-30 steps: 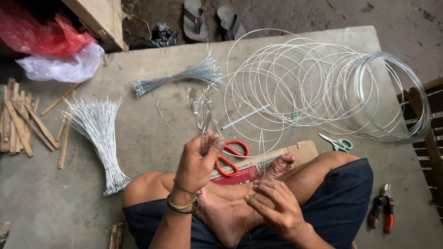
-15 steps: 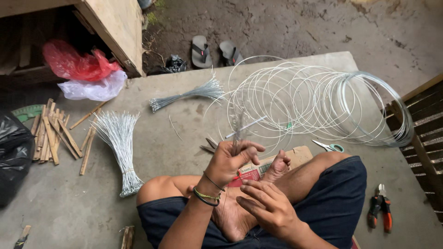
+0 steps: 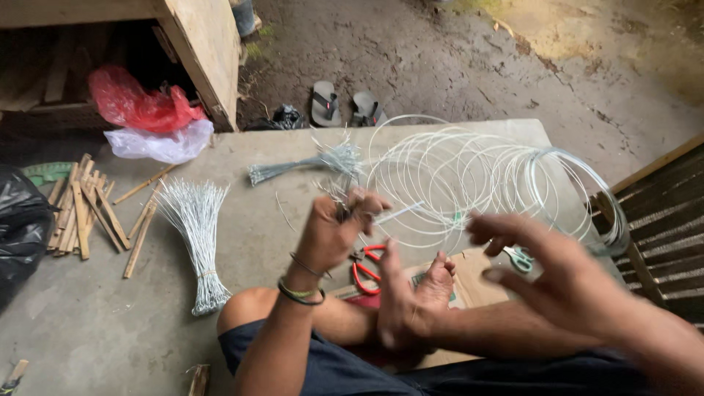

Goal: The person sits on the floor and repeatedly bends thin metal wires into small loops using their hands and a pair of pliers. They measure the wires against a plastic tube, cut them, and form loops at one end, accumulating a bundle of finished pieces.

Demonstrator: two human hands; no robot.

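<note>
I sit cross-legged on a concrete slab, one bare foot resting in my lap. My left hand is raised in front of me, closed on a small bunch of short thin wires that stick up out of the fist. Blurred with motion, my right hand hangs to the right with its fingers spread and nothing in it. Red-handled scissors lie just beyond my foot on a cardboard piece. A big coil of pale wire lies behind both hands.
Two tied bundles of cut wires lie on the left. Wooden sticks, a black bag, red and white plastic bags sit farther left. Green-handled scissors lie near the coil. Sandals rest past the slab edge; wooden slats stand right.
My left hand has risen with the short wires in its grip. My right hand left my lap, swung out to the right and opened. The view has moved closer.
</note>
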